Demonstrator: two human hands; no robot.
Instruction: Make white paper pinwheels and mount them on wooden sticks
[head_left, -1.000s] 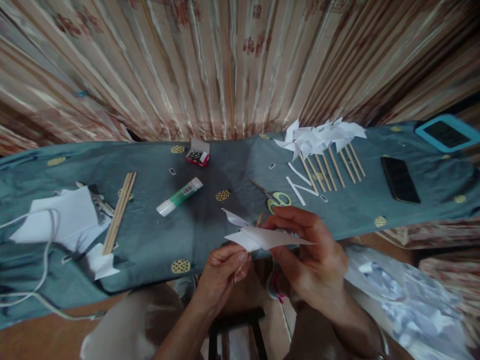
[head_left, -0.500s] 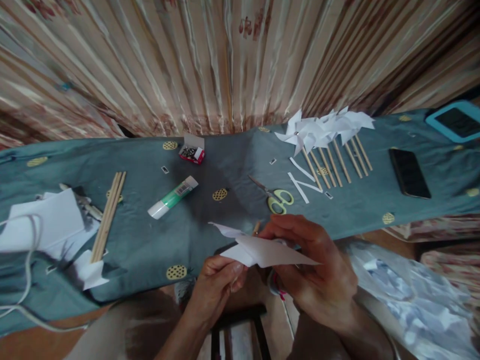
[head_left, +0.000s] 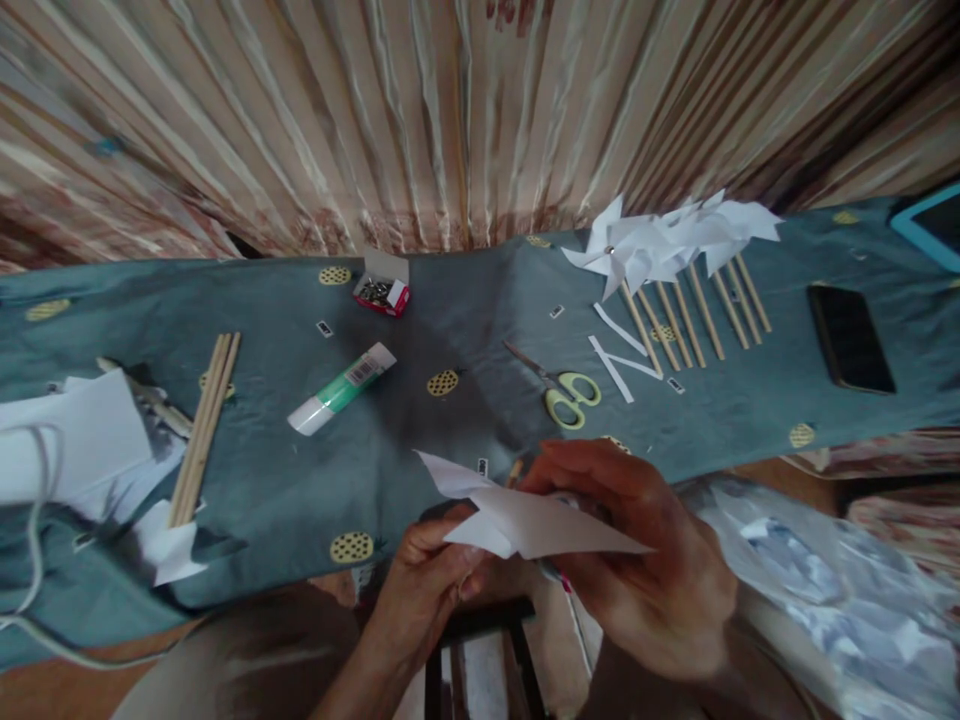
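Note:
A white paper pinwheel [head_left: 525, 520] is between my two hands, in front of the table's near edge. My left hand [head_left: 431, 575] pinches its lower left side between thumb and fingers. Around its right side curls my right hand [head_left: 637, 550], closed on the paper, with some fingers behind it. The tip of a wooden stick [head_left: 515, 472] peeks out above the paper by my right fingers; the rest is hidden. Beyond my hands lie green-handled scissors [head_left: 566, 393], a glue stick [head_left: 343, 390] and a small open box of metal pins [head_left: 382, 290].
Several finished pinwheels [head_left: 667, 245] on sticks lie at the back right, near paper strips [head_left: 619, 360] and a phone [head_left: 851, 338]. To the left are loose wooden sticks [head_left: 204, 430], paper sheets [head_left: 75, 440] and a white cable [head_left: 34, 560]. A plastic bag [head_left: 840, 580] sits low on the right.
The view has shifted slightly. Both hands keep hold of the pinwheel, which has sunk a little lower in view. Nothing on the table has been moved.

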